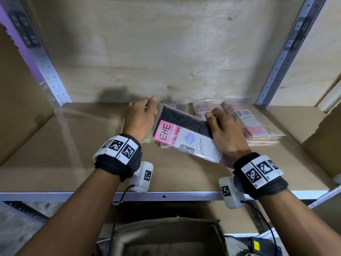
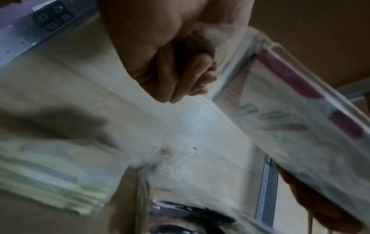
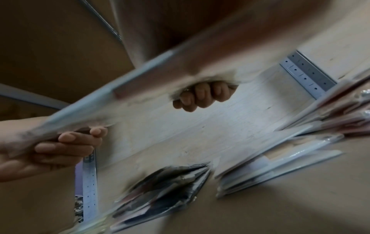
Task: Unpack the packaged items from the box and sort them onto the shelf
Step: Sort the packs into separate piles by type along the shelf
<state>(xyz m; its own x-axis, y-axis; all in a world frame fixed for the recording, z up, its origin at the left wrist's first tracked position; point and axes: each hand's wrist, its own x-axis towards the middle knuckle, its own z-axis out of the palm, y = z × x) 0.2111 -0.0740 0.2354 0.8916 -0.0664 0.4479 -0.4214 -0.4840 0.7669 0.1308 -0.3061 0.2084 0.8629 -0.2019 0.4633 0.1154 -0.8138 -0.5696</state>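
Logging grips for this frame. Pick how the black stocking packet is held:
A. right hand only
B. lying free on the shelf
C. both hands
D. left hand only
C: left hand and right hand each grip an edge of the black stocking packet.

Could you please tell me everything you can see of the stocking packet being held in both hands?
The stocking packet is a flat, clear plastic sleeve holding dark folded fabric, with a pink and white card printed "ENE STOCKING". It lies tilted diagonally, raised above the shelf board, over the packets already lying there. The left hand pinches its upper left edge; the right hand grips its right side, with the thumb on top. The wrist views blur it.
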